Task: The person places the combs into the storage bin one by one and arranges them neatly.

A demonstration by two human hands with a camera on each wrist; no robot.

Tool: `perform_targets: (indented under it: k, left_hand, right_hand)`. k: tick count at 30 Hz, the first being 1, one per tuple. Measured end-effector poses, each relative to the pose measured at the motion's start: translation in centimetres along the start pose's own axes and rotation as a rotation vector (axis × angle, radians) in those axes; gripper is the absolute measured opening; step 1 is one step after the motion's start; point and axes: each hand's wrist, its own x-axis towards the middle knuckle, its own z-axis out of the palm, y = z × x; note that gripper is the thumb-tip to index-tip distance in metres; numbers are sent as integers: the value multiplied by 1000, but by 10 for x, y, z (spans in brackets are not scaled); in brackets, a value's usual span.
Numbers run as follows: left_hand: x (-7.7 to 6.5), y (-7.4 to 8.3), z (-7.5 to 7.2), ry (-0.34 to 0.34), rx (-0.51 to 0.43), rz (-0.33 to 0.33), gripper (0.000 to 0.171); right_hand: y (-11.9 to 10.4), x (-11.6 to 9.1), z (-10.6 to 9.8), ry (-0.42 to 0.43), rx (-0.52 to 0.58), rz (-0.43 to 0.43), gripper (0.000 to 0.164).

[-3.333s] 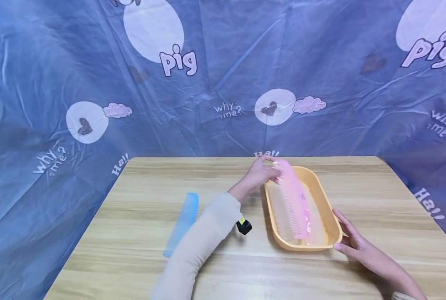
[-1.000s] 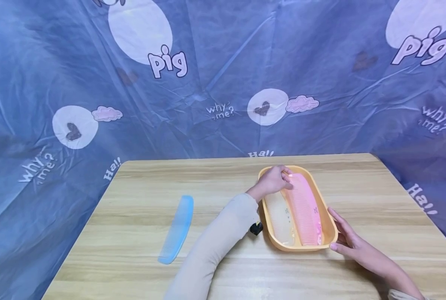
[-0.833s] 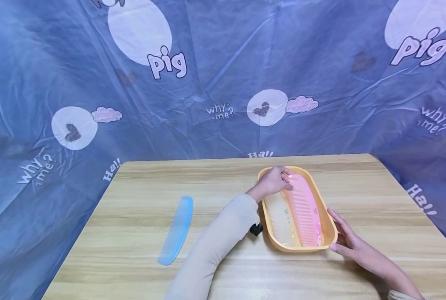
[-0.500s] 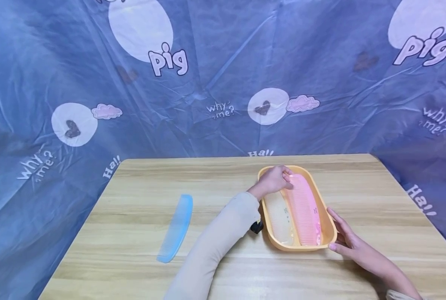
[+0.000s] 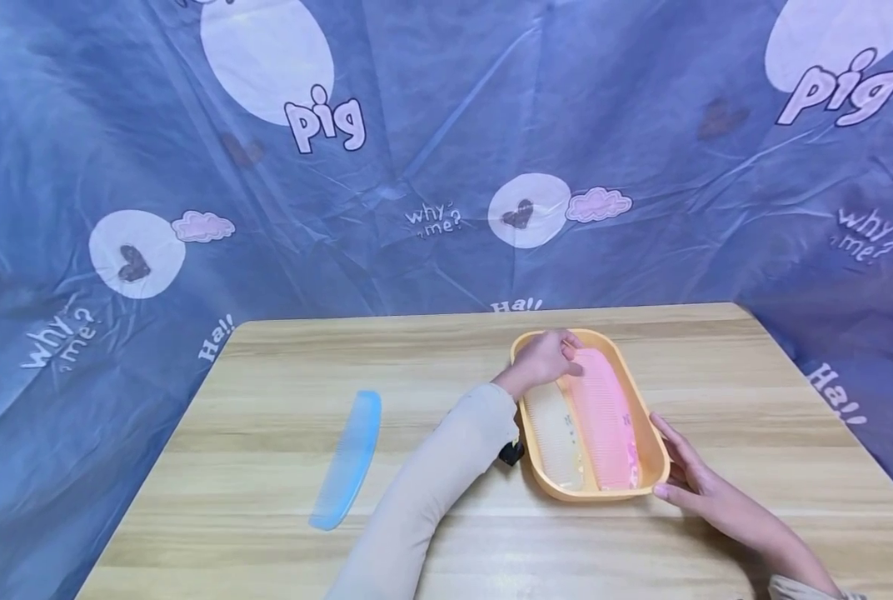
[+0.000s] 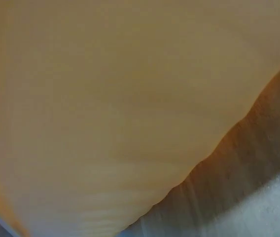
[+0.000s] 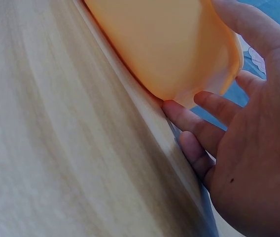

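Observation:
A yellow-orange plastic tray (image 5: 660,475) stands at the right of the table. A pink comb (image 5: 604,417) lies lengthwise inside it, beside a cream comb (image 5: 555,433) on the left. My left hand (image 5: 546,360) reaches over the tray's far left side and pinches the far end of the pink comb between thumb and fingers. At the tray's near right corner, my right hand (image 5: 697,483) grips the outside, thumb on one face and fingers on the other. The right wrist view shows those fingers against the tray's outer wall. Only the tray's blurred wall fills the left wrist view.
A blue comb (image 5: 347,460) lies on the wooden table (image 5: 266,375), left of my left sleeve (image 5: 431,492). A small black wrist camera (image 5: 511,452) hangs under that sleeve beside the tray. Blue printed cloth (image 5: 386,250) rises behind the table.
The pink comb, held raised and slanted over the tray earlier, has come down to lie inside beside the cream comb. Both hands stay nearly still lately; the view shifts slightly.

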Motion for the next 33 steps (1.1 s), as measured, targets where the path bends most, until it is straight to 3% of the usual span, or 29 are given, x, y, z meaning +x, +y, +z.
perform_targets:
  k: [6,11,21,33]
  left_hand:
    - [-2,-5,-7,58,-36,47,43]
    - [-6,-9,-15,64,-64,44,44]
    - [-15,-21,-35,68,-111,115,45]
    - [-29,-45,-58,57,-173,95,45]
  right_hand:
    - [-1,0,1,-8,0,11,84]
    - [0,-1,1,-16,16,-5,84]
    - [0,0,0,-18,2,-1,84]
    - [0,-1,1,-8,-25,-3,84]
